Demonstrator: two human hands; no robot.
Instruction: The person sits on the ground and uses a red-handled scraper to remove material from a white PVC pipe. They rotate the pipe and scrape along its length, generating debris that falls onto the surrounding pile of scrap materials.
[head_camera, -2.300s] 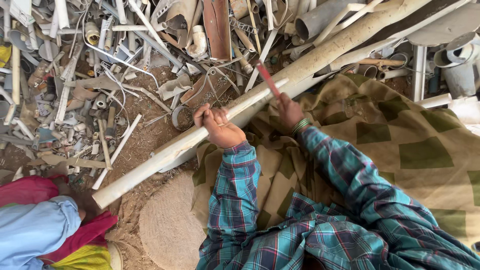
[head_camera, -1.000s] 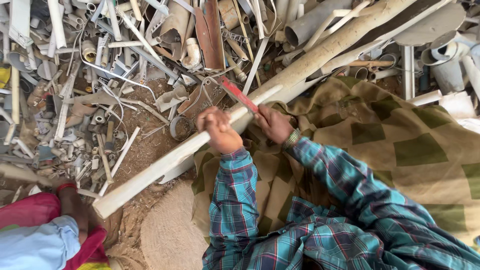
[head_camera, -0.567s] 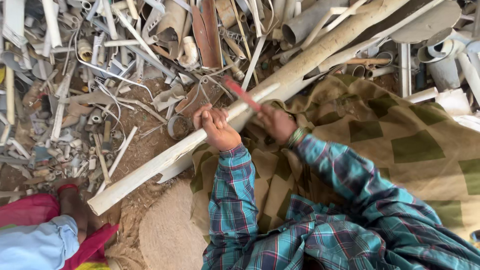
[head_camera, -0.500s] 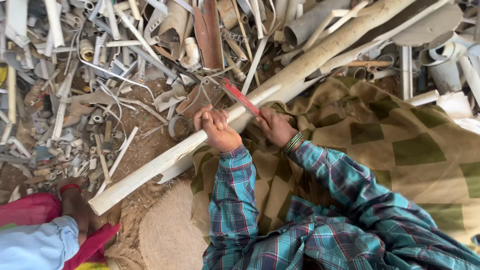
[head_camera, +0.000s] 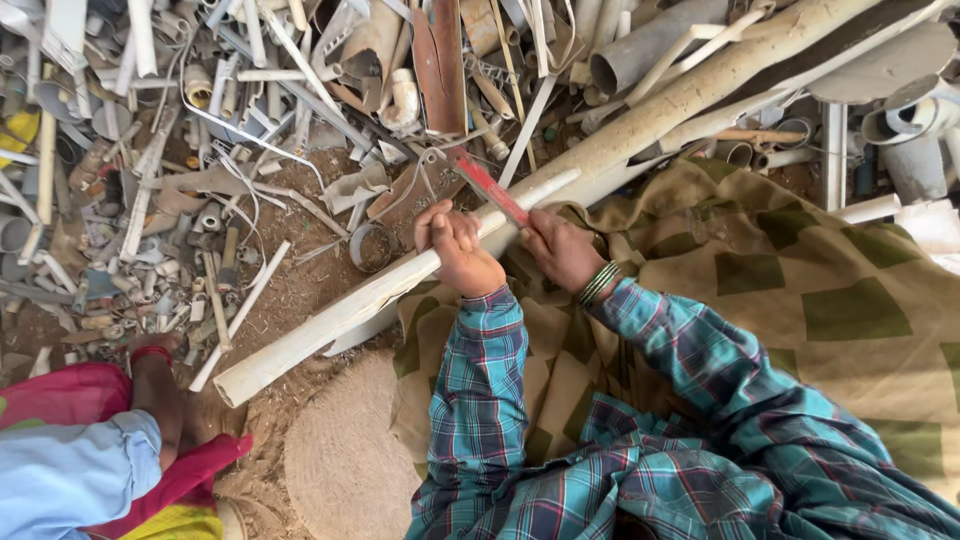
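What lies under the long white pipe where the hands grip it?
Under the long white pipe, a checked olive-and-tan cloth spreads to the right, bare dirt to the left. Left hand and right hand hide what is directly beneath.

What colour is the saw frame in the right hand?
Red, on the hacksaw held by the right hand; head view.

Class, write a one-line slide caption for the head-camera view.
Left hand grips a long white plastic pipe while the right hand holds a red hacksaw across it, beside a scrap pipe heap.
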